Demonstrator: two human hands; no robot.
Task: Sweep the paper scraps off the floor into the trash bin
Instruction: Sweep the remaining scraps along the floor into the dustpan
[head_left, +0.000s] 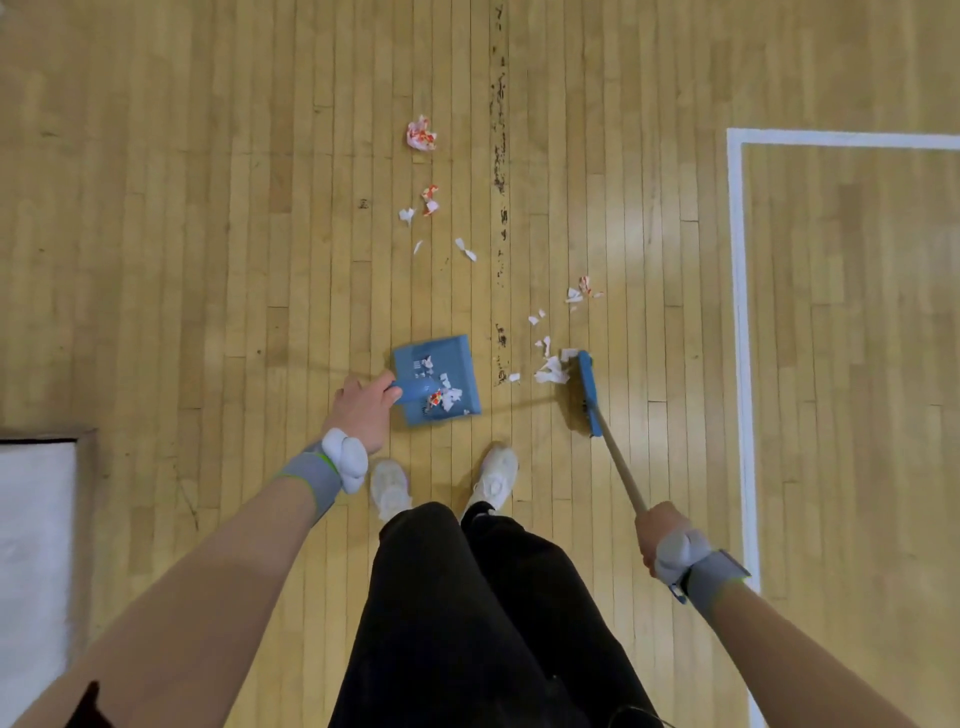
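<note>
A blue dustpan (452, 358) lies flat on the wooden floor with several white and red paper scraps (444, 397) in it. My left hand (363, 410) grips its handle. My right hand (657, 530) holds the wooden handle of a blue-headed broom (589, 392), whose bristles touch a small pile of white scraps (553, 371) to the right of the pan. More scraps (537, 318) trail away across the floor, ending at a crumpled red-and-white ball (421, 133) farther ahead. No trash bin is in view.
My two white shoes (493, 480) stand just behind the dustpan. A white painted line (737, 312) marks the floor on the right. A dark scuffed seam (500, 156) runs ahead between boards. A white mat or panel (31, 545) lies at the left edge.
</note>
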